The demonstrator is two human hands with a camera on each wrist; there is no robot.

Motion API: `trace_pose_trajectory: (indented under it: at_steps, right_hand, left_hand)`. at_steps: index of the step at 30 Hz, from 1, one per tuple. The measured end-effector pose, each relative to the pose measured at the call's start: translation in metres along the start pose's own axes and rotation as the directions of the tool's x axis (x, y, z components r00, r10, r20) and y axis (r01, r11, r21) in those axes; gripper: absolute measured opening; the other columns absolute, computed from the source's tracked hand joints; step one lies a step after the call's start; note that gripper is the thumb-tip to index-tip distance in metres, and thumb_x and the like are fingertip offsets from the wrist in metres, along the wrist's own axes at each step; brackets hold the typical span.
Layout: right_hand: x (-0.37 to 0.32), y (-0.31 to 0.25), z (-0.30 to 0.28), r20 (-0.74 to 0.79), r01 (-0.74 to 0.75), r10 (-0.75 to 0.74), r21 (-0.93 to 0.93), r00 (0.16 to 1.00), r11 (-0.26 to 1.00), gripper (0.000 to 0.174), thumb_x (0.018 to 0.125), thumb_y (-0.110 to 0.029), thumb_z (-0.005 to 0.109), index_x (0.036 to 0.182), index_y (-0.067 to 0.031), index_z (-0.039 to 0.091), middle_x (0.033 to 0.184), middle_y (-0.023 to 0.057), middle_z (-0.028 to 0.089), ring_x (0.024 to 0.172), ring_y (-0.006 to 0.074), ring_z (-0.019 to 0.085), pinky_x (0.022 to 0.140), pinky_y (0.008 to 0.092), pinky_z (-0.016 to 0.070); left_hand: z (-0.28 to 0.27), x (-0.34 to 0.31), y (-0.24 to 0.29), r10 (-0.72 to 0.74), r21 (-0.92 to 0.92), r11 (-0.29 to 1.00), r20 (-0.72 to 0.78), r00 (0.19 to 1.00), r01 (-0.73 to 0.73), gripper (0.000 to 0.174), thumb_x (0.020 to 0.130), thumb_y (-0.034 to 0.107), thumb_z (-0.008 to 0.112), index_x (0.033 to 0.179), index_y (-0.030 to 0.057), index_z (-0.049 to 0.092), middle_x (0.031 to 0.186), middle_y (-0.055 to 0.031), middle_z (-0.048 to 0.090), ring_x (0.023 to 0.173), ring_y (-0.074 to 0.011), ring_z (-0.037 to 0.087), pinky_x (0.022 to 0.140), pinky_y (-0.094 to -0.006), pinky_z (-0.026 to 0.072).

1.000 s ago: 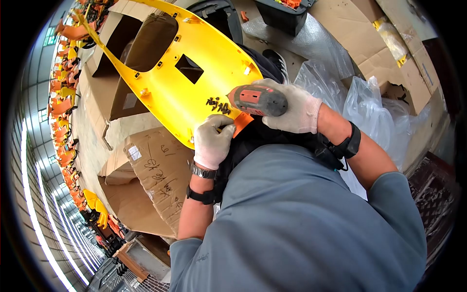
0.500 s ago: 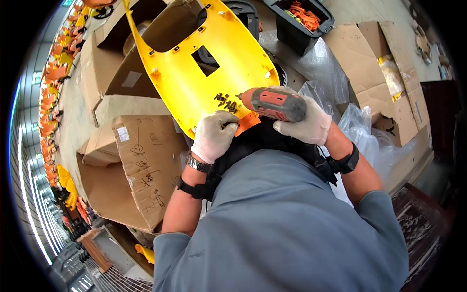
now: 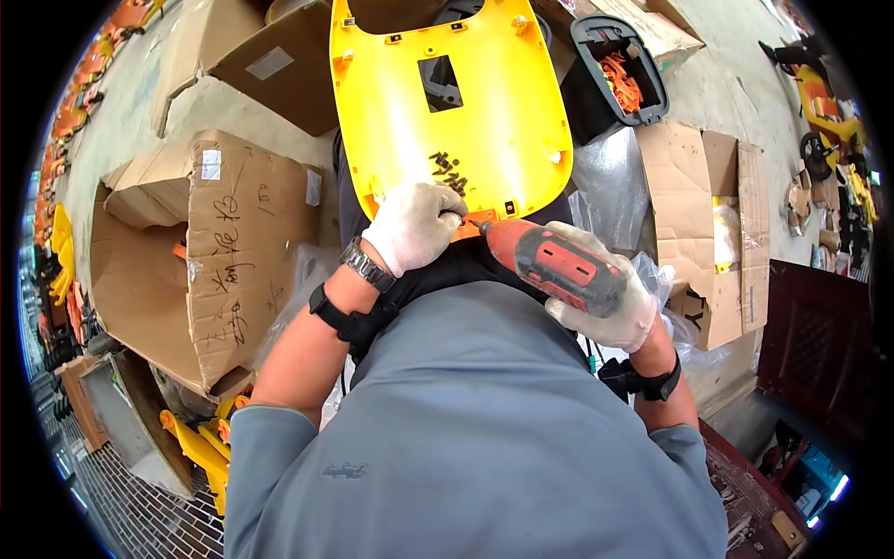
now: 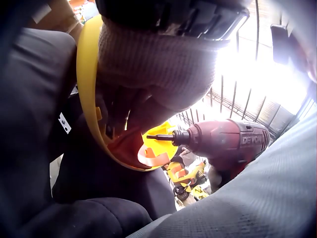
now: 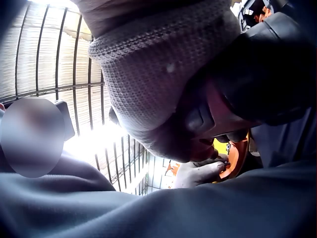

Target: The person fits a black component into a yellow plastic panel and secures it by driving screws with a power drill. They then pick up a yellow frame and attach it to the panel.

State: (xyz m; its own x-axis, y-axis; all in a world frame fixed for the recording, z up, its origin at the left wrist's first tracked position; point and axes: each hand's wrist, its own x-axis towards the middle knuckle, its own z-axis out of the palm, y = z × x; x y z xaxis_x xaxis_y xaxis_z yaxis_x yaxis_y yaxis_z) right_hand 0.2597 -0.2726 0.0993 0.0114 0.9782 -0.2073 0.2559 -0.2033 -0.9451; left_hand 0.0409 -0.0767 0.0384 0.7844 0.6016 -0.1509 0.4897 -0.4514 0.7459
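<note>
A curved yellow plastic panel (image 3: 484, 154) lies across the lap, with an orange piece (image 3: 465, 233) at its near edge. Several dark screws (image 3: 447, 173) are heaped on the panel just beyond the gloved left hand (image 3: 414, 226). At the orange piece, that hand's thumb and forefinger pinch a small dark screw (image 5: 227, 163), mostly hidden by the fingertips. The gloved right hand (image 3: 622, 321) grips a red and black cordless drill (image 3: 559, 264), fingers round its handle. Its bit (image 4: 161, 137) points at the left fingertips, close to the orange piece.
Open cardboard boxes stand on the left (image 3: 219, 252) and right (image 3: 675, 186). A black bin (image 3: 596, 93) with orange parts sits beyond the panel's right side. Clear plastic film (image 3: 666, 279) lies by the right arm, and yellow parts (image 3: 200, 447) lie at lower left.
The right hand has brought the drill down from over the screw heap, so its bit now meets the left fingertips. The left hand stays at the orange piece; the head view has turned.
</note>
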Motion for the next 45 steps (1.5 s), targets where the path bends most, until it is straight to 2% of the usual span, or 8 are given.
trace_pose_trajectory:
  at_steps: [3,6,9,24,30,36,39,45]
  right_hand:
    - [0.004,-0.006,0.002,0.017,0.014,-0.013,-0.098,1.0,0.995,0.079,0.077,-0.006,0.081,0.149,-0.0008,0.048,0.127,0.0131,0.071,0.114,0.02,0.071,0.1,0.0322,0.0539]
    - [0.006,-0.005,0.001,0.031,0.023,-0.02,-0.084,0.999,0.996,0.078,0.077,-0.006,0.081,0.148,-0.0009,0.049,0.126,0.0133,0.071,0.113,0.0209,0.072,0.099,0.0325,0.0544]
    - [0.007,-0.009,0.002,0.044,-0.057,0.057,-0.005,0.997,0.998,0.075,0.076,-0.001,0.08,0.146,0.0014,0.054,0.137,0.0111,0.066,0.118,0.0159,0.065,0.106,0.0331,0.0497]
    - [0.01,-0.015,0.007,0.049,-0.113,0.115,-0.041,0.992,0.993,0.076,0.076,0.0,0.081,0.147,0.0014,0.053,0.136,0.0107,0.067,0.117,0.0139,0.065,0.106,0.0324,0.0495]
    - [0.009,-0.009,0.007,0.041,-0.034,0.038,-0.097,0.998,0.995,0.077,0.076,0.001,0.081,0.147,0.0,0.053,0.132,0.0094,0.069,0.116,0.0126,0.066,0.105,0.0319,0.0505]
    - [0.009,-0.014,0.006,0.052,-0.081,0.087,-0.11,0.995,0.991,0.075,0.076,0.001,0.08,0.147,-0.0013,0.054,0.134,0.0102,0.068,0.117,0.0144,0.066,0.105,0.0324,0.0504]
    - [0.009,-0.008,0.005,0.053,0.022,-0.016,-0.121,0.998,0.992,0.076,0.076,0.002,0.08,0.147,-0.0013,0.053,0.139,0.0116,0.065,0.12,0.0155,0.065,0.106,0.0325,0.0503]
    - [0.009,-0.002,0.007,0.023,0.03,-0.028,-0.09,0.999,0.995,0.072,0.077,-0.006,0.081,0.144,-0.0016,0.055,0.133,0.014,0.069,0.111,0.0207,0.073,0.098,0.0328,0.0549]
  left_hand:
    - [-0.001,-0.001,0.0,-0.003,-0.004,1.0,0.013,1.0,0.003,0.021,0.083,0.004,0.061,0.096,-0.0007,0.078,0.094,-0.0196,0.076,0.088,-0.035,0.072,0.083,-0.0403,0.0575]
    - [-0.001,-0.001,-0.001,-0.016,-0.019,1.0,0.016,1.0,0.017,0.021,0.083,0.004,0.061,0.096,-0.0008,0.077,0.095,-0.0194,0.075,0.089,-0.0352,0.072,0.084,-0.0404,0.0574]
    - [-0.002,0.0,-0.001,-0.007,0.003,1.0,0.03,1.0,0.007,0.021,0.084,0.004,0.062,0.097,-0.0009,0.077,0.095,-0.0192,0.075,0.089,-0.0354,0.072,0.084,-0.0405,0.0571]
    - [0.0,0.0,-0.005,0.016,0.017,1.0,0.022,1.0,-0.016,0.017,0.084,0.003,0.065,0.095,0.0002,0.078,0.093,-0.0173,0.075,0.089,-0.0347,0.072,0.084,-0.0402,0.0565]
    - [0.002,0.0,-0.009,0.03,0.024,0.999,0.014,0.999,-0.03,0.017,0.084,0.003,0.065,0.095,0.0002,0.078,0.093,-0.0175,0.075,0.088,-0.0344,0.072,0.083,-0.0401,0.0565]
    - [0.0,-0.001,-0.004,0.016,0.012,1.0,0.004,1.0,-0.016,0.016,0.083,0.003,0.066,0.095,0.0002,0.078,0.092,-0.018,0.075,0.087,-0.0345,0.072,0.082,-0.0402,0.0567]
    - [0.0,-0.001,-0.003,0.009,0.016,1.0,0.003,1.0,-0.009,0.016,0.083,0.004,0.067,0.095,0.0003,0.078,0.092,-0.0181,0.075,0.087,-0.0346,0.072,0.082,-0.0401,0.0567]
    - [0.001,-0.001,-0.005,0.012,0.015,1.0,0.003,1.0,-0.012,0.017,0.083,0.004,0.066,0.095,0.0005,0.078,0.092,-0.0184,0.075,0.088,-0.0348,0.073,0.082,-0.0403,0.0567]
